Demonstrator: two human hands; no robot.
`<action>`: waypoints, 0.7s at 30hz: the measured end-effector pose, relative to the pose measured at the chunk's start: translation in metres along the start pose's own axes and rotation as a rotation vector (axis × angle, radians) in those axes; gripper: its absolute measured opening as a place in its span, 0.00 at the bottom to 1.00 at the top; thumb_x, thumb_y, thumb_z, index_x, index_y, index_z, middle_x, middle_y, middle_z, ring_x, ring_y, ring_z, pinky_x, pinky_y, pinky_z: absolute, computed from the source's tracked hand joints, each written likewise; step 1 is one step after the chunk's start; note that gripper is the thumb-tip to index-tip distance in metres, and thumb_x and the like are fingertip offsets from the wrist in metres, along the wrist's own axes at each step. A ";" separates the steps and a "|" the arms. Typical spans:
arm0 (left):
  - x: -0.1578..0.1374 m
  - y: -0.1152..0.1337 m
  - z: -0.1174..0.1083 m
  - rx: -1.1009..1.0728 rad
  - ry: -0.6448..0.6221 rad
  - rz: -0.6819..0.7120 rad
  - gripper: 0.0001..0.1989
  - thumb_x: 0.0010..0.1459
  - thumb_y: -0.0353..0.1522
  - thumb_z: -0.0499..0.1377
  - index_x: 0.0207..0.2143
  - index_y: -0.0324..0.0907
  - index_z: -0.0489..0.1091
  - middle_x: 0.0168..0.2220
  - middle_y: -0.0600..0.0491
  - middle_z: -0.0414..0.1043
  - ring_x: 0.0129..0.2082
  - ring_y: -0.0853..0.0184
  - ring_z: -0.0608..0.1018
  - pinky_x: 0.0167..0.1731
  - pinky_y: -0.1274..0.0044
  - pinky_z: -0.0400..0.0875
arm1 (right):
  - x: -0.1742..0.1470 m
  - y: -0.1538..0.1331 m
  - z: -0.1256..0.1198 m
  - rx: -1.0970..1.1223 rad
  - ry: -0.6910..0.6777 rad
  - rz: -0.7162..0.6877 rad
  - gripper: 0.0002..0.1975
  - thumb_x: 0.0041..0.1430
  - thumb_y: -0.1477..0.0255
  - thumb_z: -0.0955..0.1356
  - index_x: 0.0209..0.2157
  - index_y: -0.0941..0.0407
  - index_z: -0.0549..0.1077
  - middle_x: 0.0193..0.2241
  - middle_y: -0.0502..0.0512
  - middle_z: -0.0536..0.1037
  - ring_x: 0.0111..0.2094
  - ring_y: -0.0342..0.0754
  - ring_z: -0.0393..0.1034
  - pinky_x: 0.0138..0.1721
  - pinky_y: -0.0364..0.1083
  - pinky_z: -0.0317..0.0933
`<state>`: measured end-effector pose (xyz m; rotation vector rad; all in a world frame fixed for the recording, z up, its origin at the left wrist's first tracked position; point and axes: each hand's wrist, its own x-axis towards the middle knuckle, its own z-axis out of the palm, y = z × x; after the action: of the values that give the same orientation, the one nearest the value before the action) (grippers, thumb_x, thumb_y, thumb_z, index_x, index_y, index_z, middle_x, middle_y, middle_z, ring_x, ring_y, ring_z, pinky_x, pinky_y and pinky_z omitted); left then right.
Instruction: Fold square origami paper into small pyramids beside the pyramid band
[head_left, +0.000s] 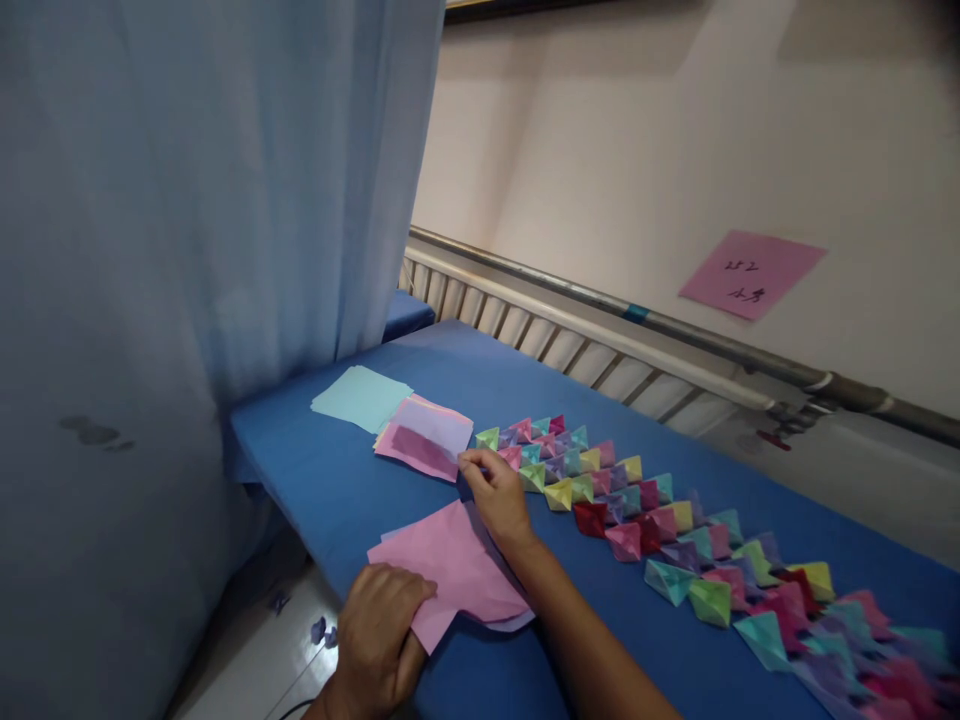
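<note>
My left hand (384, 625) grips the left side of several pink paper sheets (450, 565), fingers curled over the top. Lilac edges show beneath the pink. Thumb and fingertips of my right hand (495, 490) are pinched together beyond these sheets, at what looks like the corner of a purple sheet (486, 530); the fingers partly hide it. Just past my right fingertips lies a stack of pink and lilac paper (427, 435), overlapping a pale mint stack (360, 395). Rows of small folded paper pieces (626, 500) in many colours stretch along to my right.
A blue-covered table (315, 480) carries the papers. Blue curtains (225, 200) hang on the left. Behind the table run a white radiator (555, 340) and a metal pipe (675, 325). On the wall is a pink note (754, 272). Purple scraps (319, 630) lie on the floor.
</note>
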<state>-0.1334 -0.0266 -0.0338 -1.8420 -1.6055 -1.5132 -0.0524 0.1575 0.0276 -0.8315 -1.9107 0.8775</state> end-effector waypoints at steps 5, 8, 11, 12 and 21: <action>-0.002 0.000 0.001 -0.009 -0.010 -0.022 0.14 0.58 0.26 0.51 0.46 0.42 0.68 0.34 0.48 0.77 0.32 0.61 0.78 0.34 0.70 0.70 | 0.005 -0.014 -0.016 0.191 0.133 0.119 0.13 0.57 0.61 0.64 0.30 0.56 0.71 0.39 0.56 0.78 0.24 0.42 0.70 0.27 0.44 0.66; -0.003 0.000 0.001 -0.010 -0.009 -0.019 0.15 0.57 0.25 0.51 0.46 0.43 0.67 0.34 0.47 0.77 0.32 0.61 0.78 0.34 0.69 0.69 | 0.004 -0.028 -0.035 0.351 0.218 0.185 0.12 0.55 0.61 0.66 0.29 0.56 0.68 0.32 0.51 0.77 0.18 0.39 0.67 0.24 0.43 0.65; -0.004 0.000 0.001 -0.012 -0.011 -0.018 0.15 0.57 0.25 0.51 0.46 0.42 0.68 0.34 0.48 0.77 0.33 0.61 0.77 0.34 0.70 0.69 | -0.008 -0.045 -0.063 0.404 0.249 0.151 0.10 0.55 0.64 0.68 0.28 0.55 0.69 0.22 0.46 0.73 0.21 0.43 0.70 0.27 0.43 0.67; -0.003 0.000 0.001 -0.013 -0.012 -0.019 0.15 0.57 0.25 0.51 0.45 0.42 0.68 0.34 0.48 0.77 0.33 0.61 0.77 0.34 0.70 0.69 | -0.014 -0.051 -0.074 0.337 0.250 0.117 0.09 0.56 0.64 0.68 0.29 0.55 0.70 0.23 0.47 0.74 0.23 0.44 0.72 0.29 0.44 0.68; -0.002 0.002 0.000 -0.003 -0.018 -0.039 0.13 0.57 0.25 0.52 0.44 0.41 0.68 0.34 0.48 0.77 0.33 0.62 0.77 0.35 0.70 0.67 | -0.097 -0.069 -0.182 -0.707 0.008 -0.144 0.07 0.62 0.65 0.64 0.35 0.50 0.73 0.38 0.56 0.79 0.37 0.51 0.76 0.35 0.45 0.70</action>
<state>-0.1308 -0.0281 -0.0343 -1.8419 -1.6576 -1.5203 0.1343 0.0879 0.1147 -1.0722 -2.2654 0.0864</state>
